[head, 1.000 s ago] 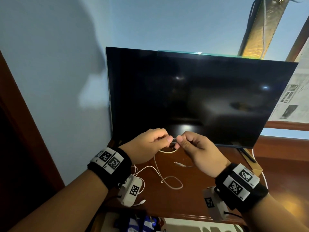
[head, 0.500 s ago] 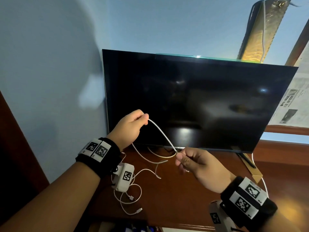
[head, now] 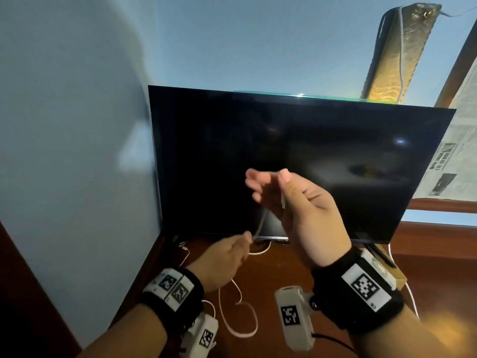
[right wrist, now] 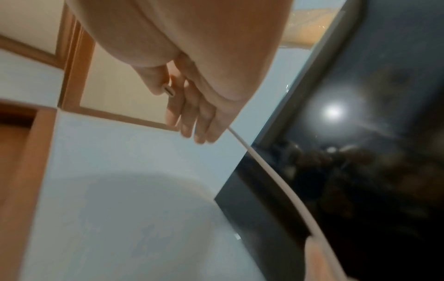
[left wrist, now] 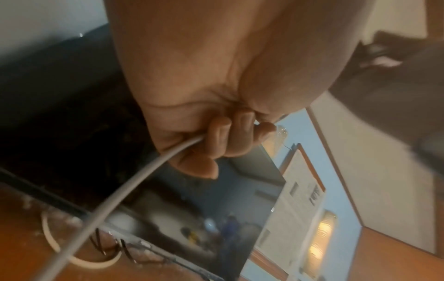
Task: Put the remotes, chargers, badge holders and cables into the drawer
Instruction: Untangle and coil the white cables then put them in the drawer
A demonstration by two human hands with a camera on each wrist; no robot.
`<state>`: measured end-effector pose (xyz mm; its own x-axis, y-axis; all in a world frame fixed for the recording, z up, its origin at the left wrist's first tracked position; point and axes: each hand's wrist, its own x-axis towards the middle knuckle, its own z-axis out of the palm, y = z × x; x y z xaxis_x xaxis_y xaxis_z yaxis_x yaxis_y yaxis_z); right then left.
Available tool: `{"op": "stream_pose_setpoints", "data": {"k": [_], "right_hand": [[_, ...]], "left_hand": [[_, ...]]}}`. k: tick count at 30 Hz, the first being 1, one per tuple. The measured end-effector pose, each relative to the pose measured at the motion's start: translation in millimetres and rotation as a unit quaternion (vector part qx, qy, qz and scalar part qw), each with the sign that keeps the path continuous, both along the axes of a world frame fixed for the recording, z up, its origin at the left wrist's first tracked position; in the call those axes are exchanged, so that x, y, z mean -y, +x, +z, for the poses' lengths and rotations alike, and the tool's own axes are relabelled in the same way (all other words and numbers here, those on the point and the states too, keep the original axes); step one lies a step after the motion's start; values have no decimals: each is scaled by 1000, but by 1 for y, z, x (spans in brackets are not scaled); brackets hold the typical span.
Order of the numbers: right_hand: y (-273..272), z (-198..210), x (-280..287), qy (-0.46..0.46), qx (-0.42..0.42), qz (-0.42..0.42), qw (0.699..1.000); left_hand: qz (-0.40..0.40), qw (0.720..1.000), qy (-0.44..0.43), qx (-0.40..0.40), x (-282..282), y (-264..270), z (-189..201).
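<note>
A thin white cable (head: 260, 221) stretches between both hands in front of the TV. My right hand (head: 268, 177) is raised before the screen and pinches the cable's plug end (right wrist: 169, 91) between thumb and finger, the other fingers loosely extended. My left hand (head: 245, 239) is lower, just above the tabletop, its fingers curled round the cable (left wrist: 144, 178). The rest of the cable hangs down and lies in loops (head: 242, 319) on the wooden tabletop between my wrists. No drawer shows in any view.
A black TV (head: 296, 156) stands on the brown wooden tabletop (head: 284, 270) against a blue wall. A dark remote (head: 382, 254) lies on a cardboard box (head: 398, 276) at the right, with another white cable (head: 410, 293) beside it.
My right hand has risen from the tabletop to in front of the screen with the plug end. My left hand has dropped from high to low, sliding along the cable.
</note>
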<state>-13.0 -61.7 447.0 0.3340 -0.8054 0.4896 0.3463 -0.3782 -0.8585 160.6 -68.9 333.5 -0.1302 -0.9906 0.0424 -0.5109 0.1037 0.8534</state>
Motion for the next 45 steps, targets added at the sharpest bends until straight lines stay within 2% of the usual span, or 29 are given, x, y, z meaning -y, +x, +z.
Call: {"op": "stream_pose_setpoints", "data": {"k": [2,5,6,8,9,10,13,15,18,21,24,28,29,31,32,33,35,37,39,40,41,43,45], "right_hand": [[-1,-5,17,-75,-63,-87,991],[-5,-23,42,-143,-205,-176,952],[-7,-33,50,-163,-274,-194,928],[-11,-54,59,-191,-423,-210,861],[-13,-65,59,-177,-474,-200,839],[-13,-73,57,-143,-497,-177,838],[-8,-85,41,-5,-445,-87,891],[-5,-83,28,59,-360,-34,930],[2,-68,7,88,-232,30,968],[9,-46,-7,95,-132,73,984],[8,-26,-7,84,-68,73,991],[4,-19,9,161,111,66,978],[2,-21,17,156,127,45,978],[-5,-31,32,103,84,-27,991],[-9,-38,38,59,19,-90,994],[-15,-46,43,10,-66,-160,985],[-24,-59,48,-70,-229,-245,940],[-28,-72,46,-99,-355,-240,898],[-25,-86,38,-83,-447,-195,869],[-23,-90,33,-70,-473,-170,862],[-20,-91,27,-45,-476,-141,867],[-17,-85,14,40,-402,-54,913],[-17,-68,2,99,-296,28,950]], "left_hand": [[-43,999,25,16,-18,-8,-2],[-73,996,30,32,-35,-11,5],[-89,995,28,37,-39,-9,12],[-116,992,18,43,-45,-1,30],[-117,992,2,53,-45,5,40],[-106,991,-25,73,-43,13,51],[-43,986,-104,123,-32,33,78],[-3,985,-132,109,-20,42,87],[17,986,-151,63,0,43,83],[29,993,-118,2,14,30,63],[38,993,-59,-92,17,14,37],[0,996,-31,-88,7,-2,8],[-16,996,-21,-79,2,-6,6],[-52,998,0,-47,-13,-12,6],[-67,998,7,-17,-20,-14,8],[-78,997,7,15,-26,-14,10],[-82,993,-17,80,-37,-12,24],[-56,985,-75,145,-39,-6,42],[-25,968,-138,209,-34,1,58],[-12,959,-164,229,-29,3,62],[0,954,-183,239,-22,6,65],[18,953,-200,226,-12,11,67],[33,964,-201,172,0,15,61]]}}
